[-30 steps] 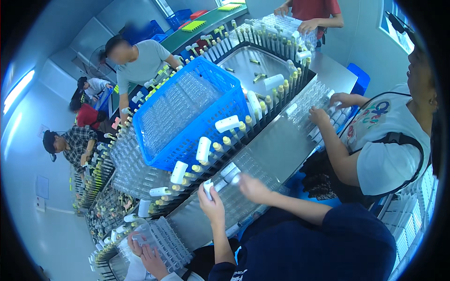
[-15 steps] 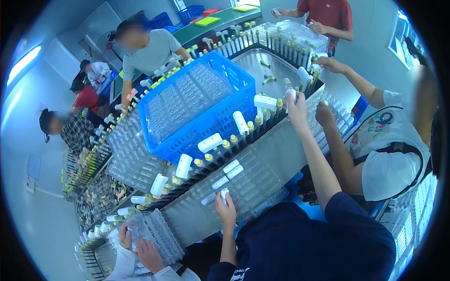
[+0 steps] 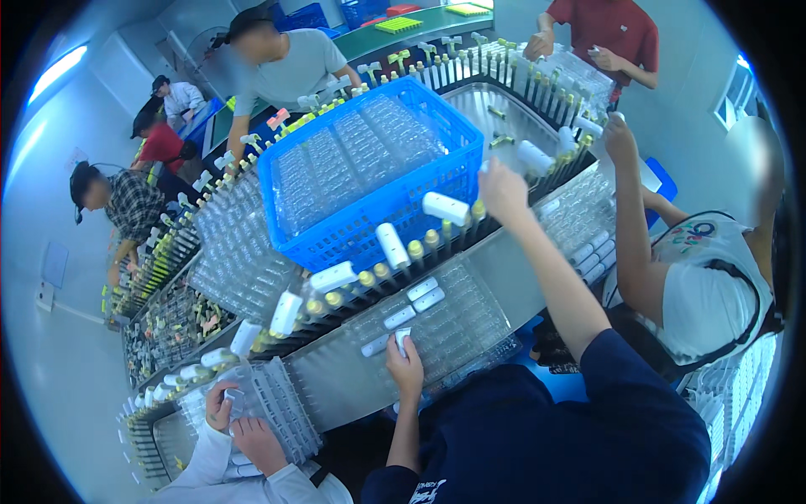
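Note:
My left hand (image 3: 405,366) is closed around a small white plastic casing (image 3: 402,338), held over the near edge of a clear blister tray (image 3: 470,315). Several similar white casings (image 3: 400,317) lie in that tray's left part. Farther right and forward, my right hand (image 3: 504,197) reaches over a row of dark posts with yellow tips. Its fingers are closed, slightly blurred, and a sliver of a white casing (image 3: 484,167) shows at the fingertips. Just left of it, a larger white casing (image 3: 445,208) sits tilted on a post; others cap posts along the row.
Behind the posts stands a blue crate (image 3: 378,206) filled with clear trays. More blister trays (image 3: 239,223) lie left of it. A co-worker's hands (image 3: 256,441) work at lower left; another person's arm (image 3: 631,181) reaches in at right. Others stand across the table.
The view has shifted, so the table appears moved. My right hand has come closer to the tilted casing on the row of posts. My left hand still holds its casing over the tray.

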